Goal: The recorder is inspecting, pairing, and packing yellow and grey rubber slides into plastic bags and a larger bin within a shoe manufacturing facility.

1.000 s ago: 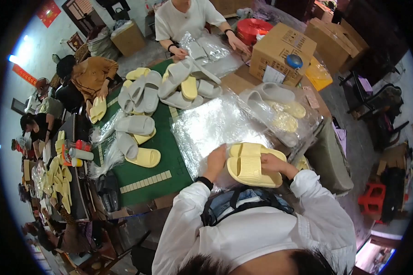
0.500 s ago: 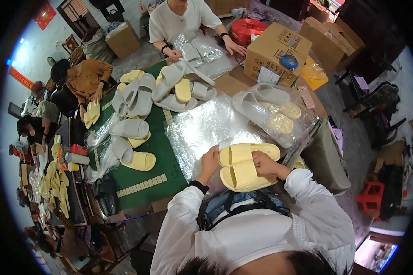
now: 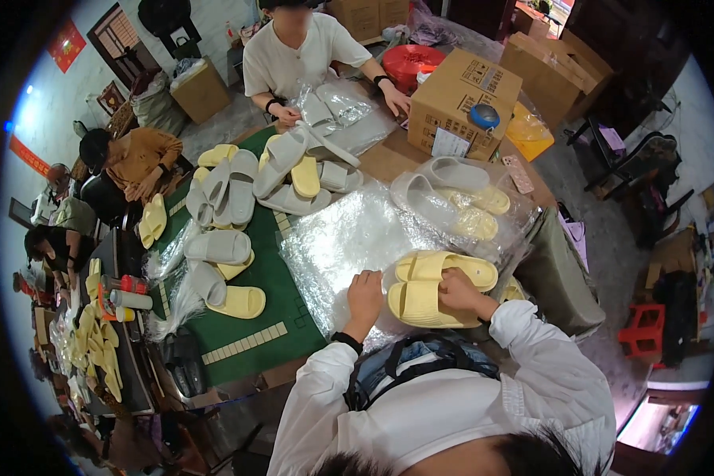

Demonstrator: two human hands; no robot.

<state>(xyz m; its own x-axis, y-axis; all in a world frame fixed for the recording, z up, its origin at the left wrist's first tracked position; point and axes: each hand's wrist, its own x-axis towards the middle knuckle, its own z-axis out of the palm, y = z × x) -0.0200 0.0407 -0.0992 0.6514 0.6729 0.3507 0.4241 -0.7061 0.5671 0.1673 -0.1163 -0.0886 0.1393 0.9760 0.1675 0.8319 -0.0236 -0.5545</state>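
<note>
A pair of yellow slide slippers (image 3: 420, 303) lies side by side near the table's front edge. My right hand (image 3: 458, 290) is closed on the pair, its fingers tucked in at the straps. To the left, my left hand (image 3: 364, 300) rests on a stack of clear plastic bags (image 3: 337, 238), holding nothing, its fingers slightly bent and pointing away from me. Beyond the slippers, grey and yellow slippers in clear plastic (image 3: 448, 198) lie at the right. Loose grey slippers (image 3: 238, 186) with some yellow ones are heaped on the green mat (image 3: 242, 349) at the left.
A cardboard box (image 3: 468, 99) with a blue round-topped object stands at the far right of the table. Across from me a person (image 3: 301, 59) handles bagged grey slippers (image 3: 333, 107). Another person (image 3: 131, 163) sits at the left. Black slippers (image 3: 184, 361) lie at the mat's left edge.
My left hand has let go of the yellow slippers and come down on the plastic bags. My right hand has shifted the pair slightly right.
</note>
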